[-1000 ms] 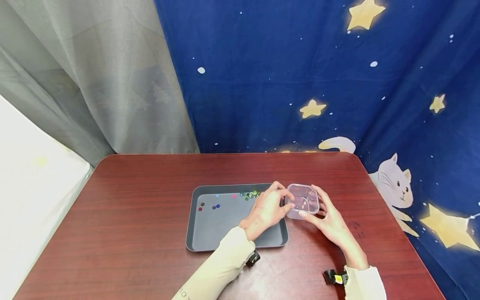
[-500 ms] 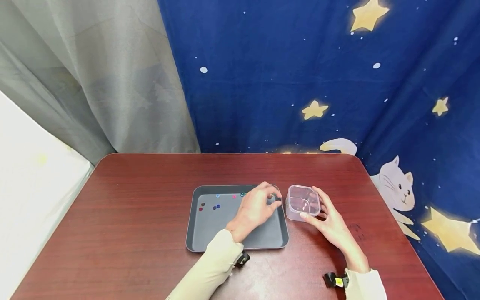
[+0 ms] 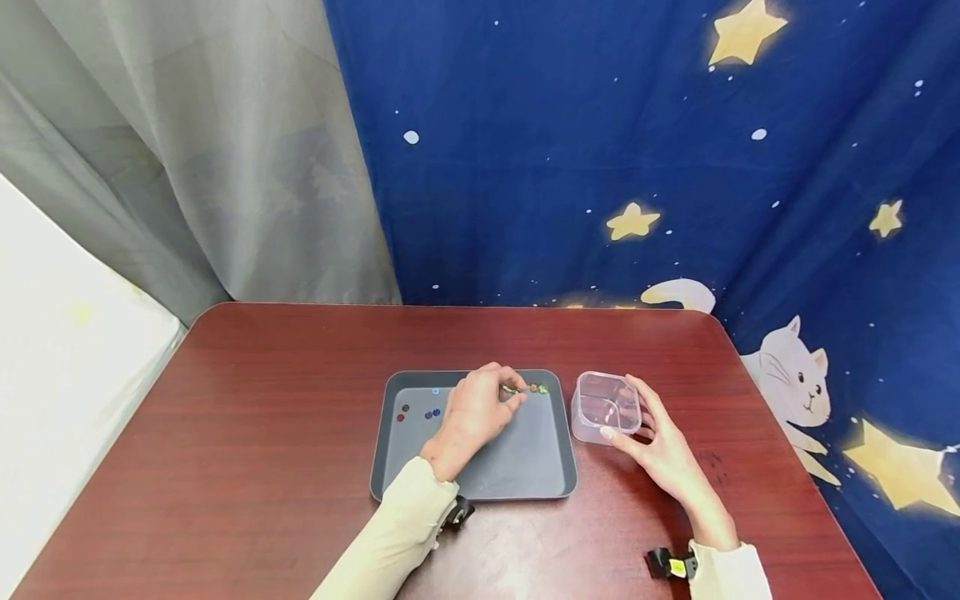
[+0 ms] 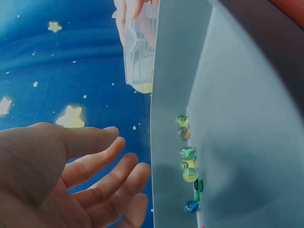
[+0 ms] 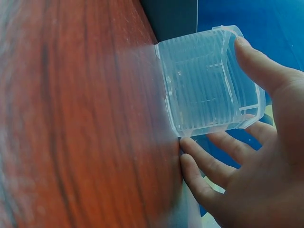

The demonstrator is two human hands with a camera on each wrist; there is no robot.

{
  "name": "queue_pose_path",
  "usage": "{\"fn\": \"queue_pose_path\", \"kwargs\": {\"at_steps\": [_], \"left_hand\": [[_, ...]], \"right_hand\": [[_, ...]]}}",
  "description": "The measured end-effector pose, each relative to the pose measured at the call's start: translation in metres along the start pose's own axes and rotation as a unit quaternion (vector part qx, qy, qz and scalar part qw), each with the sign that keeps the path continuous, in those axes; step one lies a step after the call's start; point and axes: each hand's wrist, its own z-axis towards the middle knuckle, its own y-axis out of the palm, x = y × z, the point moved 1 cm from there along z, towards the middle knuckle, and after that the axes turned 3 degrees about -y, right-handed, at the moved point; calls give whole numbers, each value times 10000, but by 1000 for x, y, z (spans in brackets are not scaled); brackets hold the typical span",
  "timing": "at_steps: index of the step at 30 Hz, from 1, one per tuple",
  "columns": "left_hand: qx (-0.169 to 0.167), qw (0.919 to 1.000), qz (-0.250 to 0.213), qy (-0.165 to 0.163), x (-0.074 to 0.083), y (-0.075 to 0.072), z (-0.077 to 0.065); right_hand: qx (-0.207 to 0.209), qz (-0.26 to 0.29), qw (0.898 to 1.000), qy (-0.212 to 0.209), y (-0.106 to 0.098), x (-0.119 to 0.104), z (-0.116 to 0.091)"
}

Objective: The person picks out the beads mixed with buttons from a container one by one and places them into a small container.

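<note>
My left hand hovers over the back part of a dark grey tray, its fingers loosely bent. In the left wrist view, thumb and fingertips stay apart with nothing visible between them. Several glass marbles, green, yellow and blue, line the tray's back wall beside that hand, along with small dark green pieces. My right hand grips a clear plastic box standing just right of the tray, thumb at the near side and fingers around the right side. Nothing shows inside the box.
Small blue discs, a light blue ring-like piece and dark red pieces lie in the tray's left part. The reddish-brown wooden table extends around it. A blue star-patterned curtain hangs behind.
My left hand has moved left, from the box's rim to above the tray's back middle, uncovering marbles at the right and covering the pink piece. The right hand keeps its hold on the box.
</note>
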Motion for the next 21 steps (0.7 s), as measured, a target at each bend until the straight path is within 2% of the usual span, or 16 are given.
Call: {"fn": "queue_pose_path", "kwargs": {"at_steps": [15,21], "left_hand": [[250,9979,332,-491,-15,-16,0],[276,9965,359,-705,-22,-19,-2]], "right_hand": [[36,-13,10000,-12,-1,1,0],[5,43,9999,110,-1,-1,0]]}}
